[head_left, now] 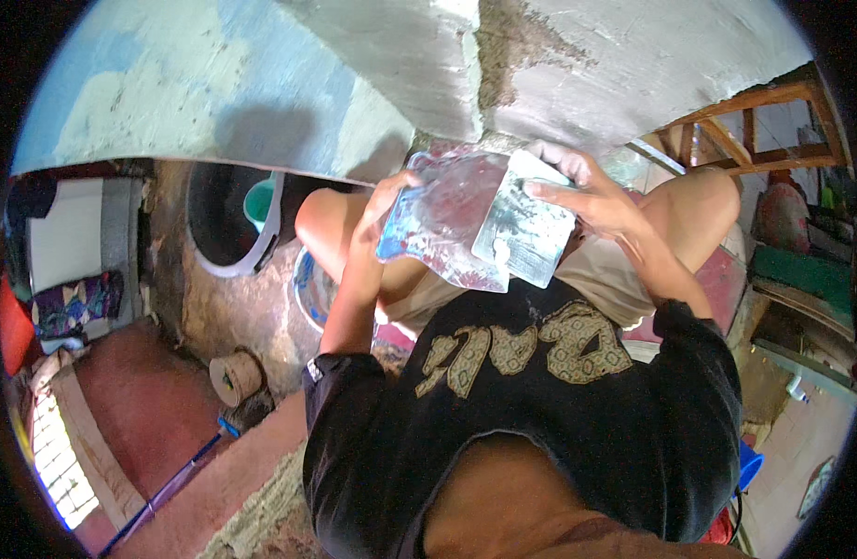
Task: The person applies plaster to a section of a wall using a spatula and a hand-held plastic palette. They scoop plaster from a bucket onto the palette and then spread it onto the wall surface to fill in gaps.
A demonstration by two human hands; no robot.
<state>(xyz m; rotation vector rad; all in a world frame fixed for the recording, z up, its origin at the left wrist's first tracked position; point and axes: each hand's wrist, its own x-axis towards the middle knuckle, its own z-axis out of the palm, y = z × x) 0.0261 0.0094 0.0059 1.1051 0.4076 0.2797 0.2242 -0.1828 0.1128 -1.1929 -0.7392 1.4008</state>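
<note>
In front of my lap, my left hand (388, 198) grips the left edge of a flat board (440, 212), mottled red, blue and white, with pale paste smeared on it. My right hand (591, 194) is closed round the upper right side of a thin rectangular filling knife plate (529, 224), grey-white and streaked with paste. The plate overlaps the board's right part, and a small white lump clings near its lower left edge. Whitish residue coats the right fingers. How the fingers sit behind both pieces is hidden.
A patchy blue and white wall (196, 84) meets a rough grey-white wall (615, 84) ahead. A black tub (200, 224) holding a green dipper (258, 202) stands left. A basin (309, 289) sits beside my left leg. Wooden framing (764, 126) is at far right; a blue-ended broom (227, 427) lies lower left.
</note>
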